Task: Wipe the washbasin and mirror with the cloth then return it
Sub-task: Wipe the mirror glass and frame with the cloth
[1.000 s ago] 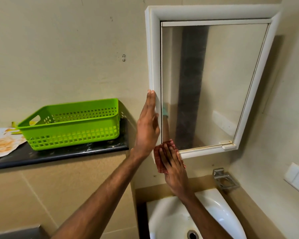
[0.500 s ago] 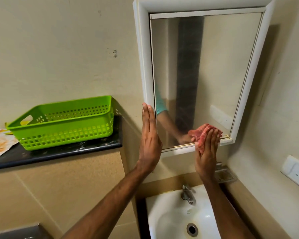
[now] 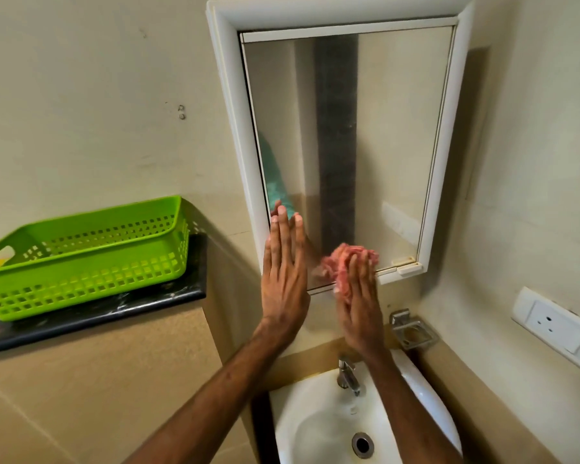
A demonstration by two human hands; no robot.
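Note:
A white-framed mirror [image 3: 365, 145] hangs on the wall above a white washbasin [image 3: 318, 426]. My right hand [image 3: 357, 296] presses a crumpled pink cloth [image 3: 344, 266] flat against the glass near its bottom edge, fingers straight. My left hand [image 3: 283, 269] lies flat, fingers straight, against the mirror's lower left corner and frame. The basin has a metal tap [image 3: 347, 376] and a round drain [image 3: 362, 445] below my forearms.
A green plastic basket [image 3: 91, 256] stands on a dark stone ledge [image 3: 91, 319] to the left. A metal soap holder [image 3: 412, 329] is fixed to the wall right of the tap. A white wall socket [image 3: 556, 326] sits on the right wall.
My right hand swept the cloth from the mirror's bottom left to its bottom right, then back toward the middle. My left hand stayed at the mirror's left edge, shifting a little onto the glass.

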